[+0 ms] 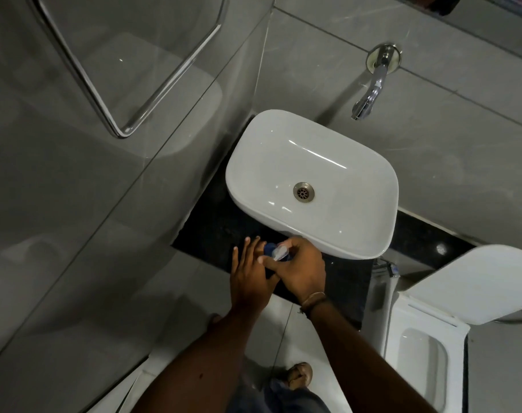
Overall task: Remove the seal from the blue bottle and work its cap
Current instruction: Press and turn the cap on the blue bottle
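The blue bottle (pixel 271 249) stands on the black counter (pixel 218 234) in front of the white basin; only its blue top shows between my hands. A clear crinkled seal (pixel 280 251) sits on that top. My right hand (pixel 298 271) curls over the bottle from the right, its thumb and fingers pinching at the seal and cap. My left hand (pixel 250 278) rests against the bottle's left side with its fingers stretched out and apart. The bottle's body is hidden behind both hands.
A white basin (pixel 370 234) with a metal drain sits just behind the hands, under a chrome wall tap (pixel 370 90). A white toilet (pixel 426 353) with raised lid stands at the right. A glass partition with a chrome bar fills the left.
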The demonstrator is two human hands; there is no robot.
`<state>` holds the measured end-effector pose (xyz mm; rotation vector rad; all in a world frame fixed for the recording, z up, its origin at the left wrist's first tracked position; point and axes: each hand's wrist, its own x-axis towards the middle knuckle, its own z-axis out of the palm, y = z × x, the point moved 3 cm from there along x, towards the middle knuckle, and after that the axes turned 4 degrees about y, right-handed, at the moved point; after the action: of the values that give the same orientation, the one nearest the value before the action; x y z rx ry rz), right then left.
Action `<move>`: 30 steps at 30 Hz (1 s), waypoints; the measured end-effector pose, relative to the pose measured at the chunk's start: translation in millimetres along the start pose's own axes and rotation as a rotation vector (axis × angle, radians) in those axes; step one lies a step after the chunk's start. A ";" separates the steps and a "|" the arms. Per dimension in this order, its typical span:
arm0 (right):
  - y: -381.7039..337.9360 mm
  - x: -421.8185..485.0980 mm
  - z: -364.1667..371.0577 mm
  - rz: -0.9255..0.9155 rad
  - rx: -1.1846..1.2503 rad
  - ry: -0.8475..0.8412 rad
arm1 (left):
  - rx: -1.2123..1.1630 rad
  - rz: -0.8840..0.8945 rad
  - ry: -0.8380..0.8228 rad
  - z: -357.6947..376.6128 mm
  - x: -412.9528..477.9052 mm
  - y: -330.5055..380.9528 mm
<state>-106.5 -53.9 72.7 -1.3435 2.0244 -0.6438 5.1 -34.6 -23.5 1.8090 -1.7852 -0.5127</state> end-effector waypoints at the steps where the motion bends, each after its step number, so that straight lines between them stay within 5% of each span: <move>1: -2.2 -0.4 2.7 0.028 -0.001 0.019 | -0.011 -0.008 0.001 0.9 -0.3 -1.0; 11: 12.5 11.6 -1.0 0.003 -0.044 -0.126 | -0.022 -0.011 -0.032 2.1 -0.5 -2.8; 30: -9.7 -16.4 -11.0 0.087 -0.070 0.152 | -0.028 -0.015 -0.001 0.1 -2.0 0.0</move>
<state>-103.5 -41.5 90.7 -1.2714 2.2327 -0.6580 4.9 -32.6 -23.8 1.8050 -1.7571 -0.5419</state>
